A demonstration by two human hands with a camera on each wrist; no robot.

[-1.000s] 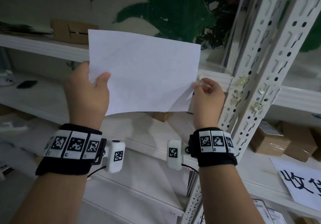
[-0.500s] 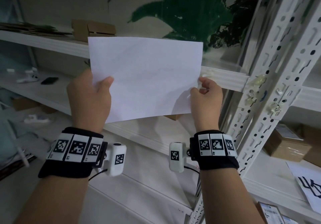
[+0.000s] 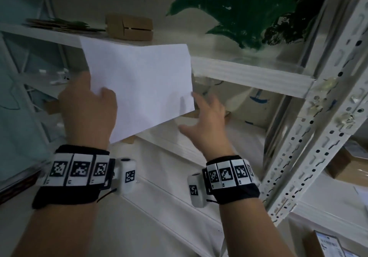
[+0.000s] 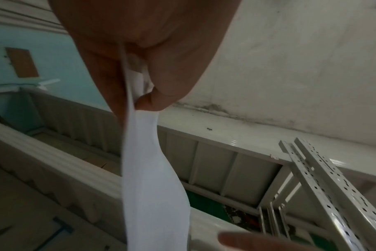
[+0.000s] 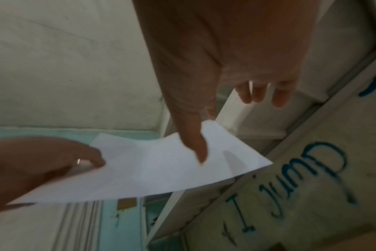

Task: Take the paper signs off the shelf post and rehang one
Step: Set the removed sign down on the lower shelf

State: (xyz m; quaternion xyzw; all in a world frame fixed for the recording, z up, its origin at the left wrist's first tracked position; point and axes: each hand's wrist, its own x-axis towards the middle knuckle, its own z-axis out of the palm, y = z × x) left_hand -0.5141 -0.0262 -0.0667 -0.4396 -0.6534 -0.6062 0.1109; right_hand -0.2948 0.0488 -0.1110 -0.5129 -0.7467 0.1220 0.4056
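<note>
A white paper sign [image 3: 139, 85], blank side toward me, hangs in front of the shelving; my left hand [image 3: 89, 109] pinches its lower left corner between thumb and fingers. The left wrist view shows that pinch on the paper [image 4: 148, 178] edge-on. My right hand [image 3: 207, 117] is off the sheet, just right of its lower right corner, with fingers spread and nothing held. In the right wrist view the right hand [image 5: 236, 95] hovers over the paper [image 5: 157, 166]. The perforated white shelf post [image 3: 318, 137] stands to the right, with bits of tape stuck on it.
White metal shelves [image 3: 249, 73] run behind the paper. A cardboard box [image 3: 129, 26] sits on the upper shelf, and more boxes [image 3: 346, 165] lie at the right behind the post. A green plant mural [image 3: 239, 7] covers the back wall.
My right hand has let go of the paper's right edge and opened. The sheet has swung left and tilted, held only by my left hand. The view has turned left.
</note>
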